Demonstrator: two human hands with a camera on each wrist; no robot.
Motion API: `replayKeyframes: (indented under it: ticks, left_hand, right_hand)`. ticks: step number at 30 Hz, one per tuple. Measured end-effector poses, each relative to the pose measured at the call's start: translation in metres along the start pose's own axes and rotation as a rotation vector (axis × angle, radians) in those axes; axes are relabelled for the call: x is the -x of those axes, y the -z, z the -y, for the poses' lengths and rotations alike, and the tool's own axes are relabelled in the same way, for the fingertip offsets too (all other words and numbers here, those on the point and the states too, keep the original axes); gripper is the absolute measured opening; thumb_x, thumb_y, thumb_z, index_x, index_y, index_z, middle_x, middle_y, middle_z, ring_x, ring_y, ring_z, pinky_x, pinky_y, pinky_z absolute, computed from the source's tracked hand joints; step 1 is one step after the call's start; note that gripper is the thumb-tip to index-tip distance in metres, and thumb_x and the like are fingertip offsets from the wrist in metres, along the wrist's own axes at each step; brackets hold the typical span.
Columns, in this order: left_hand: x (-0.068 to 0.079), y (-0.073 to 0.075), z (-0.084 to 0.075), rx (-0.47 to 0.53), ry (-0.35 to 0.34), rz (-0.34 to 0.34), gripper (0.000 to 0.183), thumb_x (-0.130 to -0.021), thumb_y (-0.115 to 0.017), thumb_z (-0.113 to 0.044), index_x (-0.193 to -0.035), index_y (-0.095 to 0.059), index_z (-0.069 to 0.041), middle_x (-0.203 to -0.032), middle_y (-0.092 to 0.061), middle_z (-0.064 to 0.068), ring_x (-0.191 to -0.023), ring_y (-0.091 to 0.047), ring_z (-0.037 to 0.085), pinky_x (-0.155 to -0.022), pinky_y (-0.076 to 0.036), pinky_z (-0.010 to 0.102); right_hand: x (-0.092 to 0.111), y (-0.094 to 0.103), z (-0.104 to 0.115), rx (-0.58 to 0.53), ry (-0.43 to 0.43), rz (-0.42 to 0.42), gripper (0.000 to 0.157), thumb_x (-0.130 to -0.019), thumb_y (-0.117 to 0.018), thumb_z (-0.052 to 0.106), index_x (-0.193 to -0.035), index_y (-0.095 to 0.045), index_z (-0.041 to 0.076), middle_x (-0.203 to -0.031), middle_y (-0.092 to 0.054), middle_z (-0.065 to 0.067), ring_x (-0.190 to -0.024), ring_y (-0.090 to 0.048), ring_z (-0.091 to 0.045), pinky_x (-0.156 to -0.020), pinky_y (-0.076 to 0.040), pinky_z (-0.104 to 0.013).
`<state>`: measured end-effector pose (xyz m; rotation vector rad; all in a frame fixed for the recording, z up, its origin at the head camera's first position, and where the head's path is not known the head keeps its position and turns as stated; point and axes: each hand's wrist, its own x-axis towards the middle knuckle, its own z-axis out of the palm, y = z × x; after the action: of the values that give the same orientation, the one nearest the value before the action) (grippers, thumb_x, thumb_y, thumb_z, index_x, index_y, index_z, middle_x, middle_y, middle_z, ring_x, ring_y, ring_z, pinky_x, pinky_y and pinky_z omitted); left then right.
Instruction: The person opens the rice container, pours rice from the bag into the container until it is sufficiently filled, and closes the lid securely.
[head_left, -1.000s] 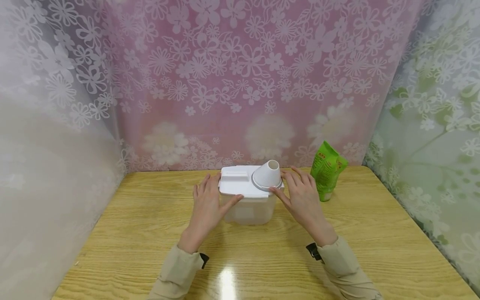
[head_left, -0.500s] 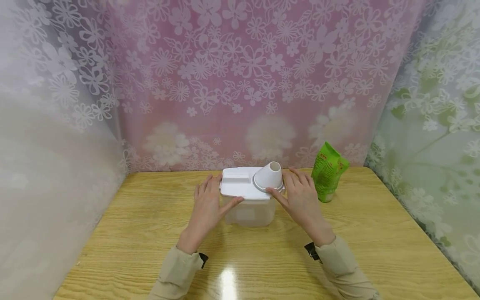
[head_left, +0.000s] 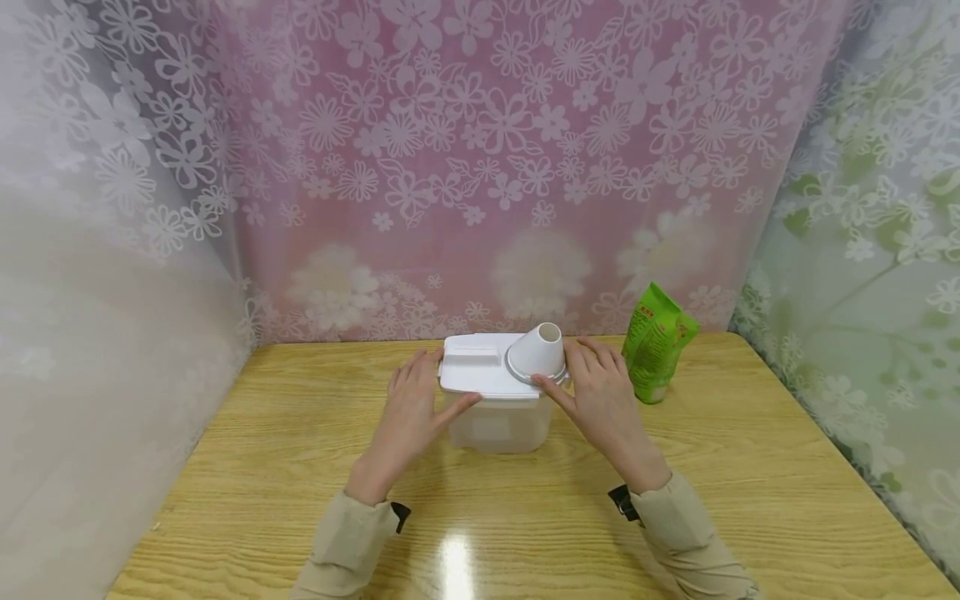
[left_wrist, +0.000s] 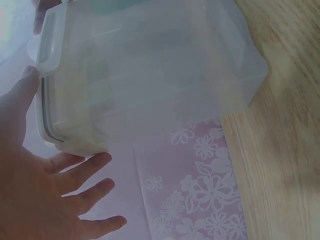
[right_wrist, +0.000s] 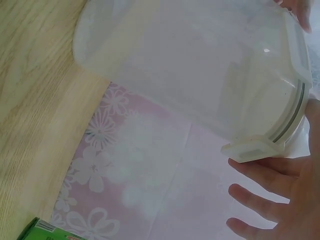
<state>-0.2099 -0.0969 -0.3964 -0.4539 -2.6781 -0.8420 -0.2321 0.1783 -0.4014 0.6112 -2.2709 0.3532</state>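
A translucent plastic storage container [head_left: 501, 427] stands upright on the table under a white lid [head_left: 471, 371]. The lid has a raised handle bar [head_left: 471, 355] and, on its right part, a white cone-shaped spout [head_left: 538, 353]. My left hand [head_left: 405, 417] lies at the lid's left end, thumb at the front edge. In the left wrist view its fingers [left_wrist: 92, 195] are spread, the index by the side clip [left_wrist: 82, 148]. My right hand [head_left: 603, 408] touches the right end, thumb by the spout's base; its index finger reaches under the clip [right_wrist: 252, 149], the others extended.
A green printed bag [head_left: 656, 346] stands upright behind and right of the container, close to my right hand. The wooden table [head_left: 300, 467] is bounded by a pink floral curtain [head_left: 465, 208] at the back and pale curtains at both sides.
My left hand has shifted slightly left and its thumb has slid a little left along the lid's front edge. The right hand, container and bag stay put.
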Motion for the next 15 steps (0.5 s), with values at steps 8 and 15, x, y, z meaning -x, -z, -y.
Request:
replayKeyframes:
  ticks: [8,15]
  left_hand:
    - [-0.003,0.007,0.005,0.074,-0.021,-0.006,0.067,-0.1,-0.061,-0.043,-0.149,-0.046,0.0,-0.15,-0.048,0.023,-0.143,-0.037,0.044,-0.118,-0.026,0.06]
    - [-0.003,0.013,0.014,0.139,-0.034,-0.023,0.049,-0.106,-0.052,-0.034,-0.145,-0.055,-0.005,-0.141,-0.06,0.015,-0.122,-0.062,0.033,-0.102,-0.049,0.053]
  right_hand:
    - [0.0,0.002,0.0,-0.021,-0.02,0.007,0.082,-0.097,-0.034,0.071,-0.122,-0.063,-0.002,-0.118,-0.068,-0.021,-0.119,-0.058,-0.041,-0.101,-0.043,-0.059]
    - [-0.001,0.001,0.001,-0.035,-0.018,0.001,0.081,-0.096,-0.036,0.071,-0.119,-0.063,-0.003,-0.115,-0.068,-0.02,-0.118,-0.059,-0.042,-0.101,-0.044,-0.059]
